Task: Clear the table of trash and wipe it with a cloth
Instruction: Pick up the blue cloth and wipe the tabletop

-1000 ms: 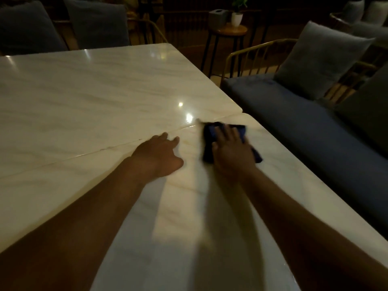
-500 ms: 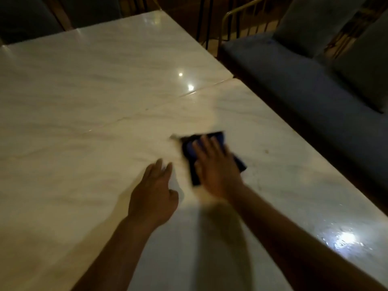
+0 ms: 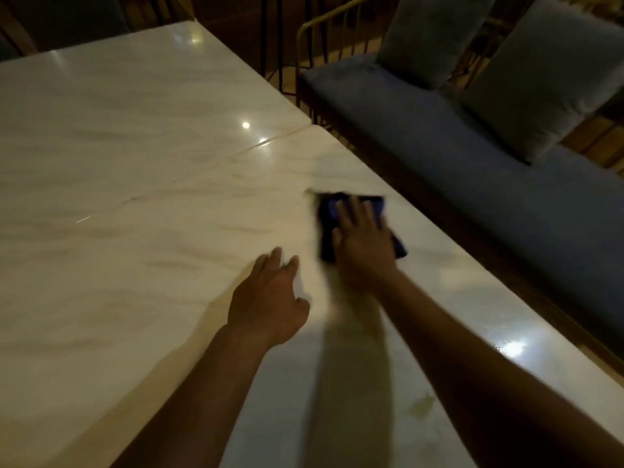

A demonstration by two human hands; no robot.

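Dark blue folded cloth [image 3: 329,214] lies on white marble table [image 3: 135,163] near its right edge, right hand [image 3: 363,244] pressing flat on it, fingers straight. Left hand [image 3: 270,298] rests on table just beside, fingers relaxed, holding nothing. Blue cushioned bench [image 3: 439,146] right.

cloth [image 3: 329,211] on table [image 3: 135,157] under R hand [image 3: 363,244], L hand [image 3: 270,295] left, sofa [image 3: 439,136] right
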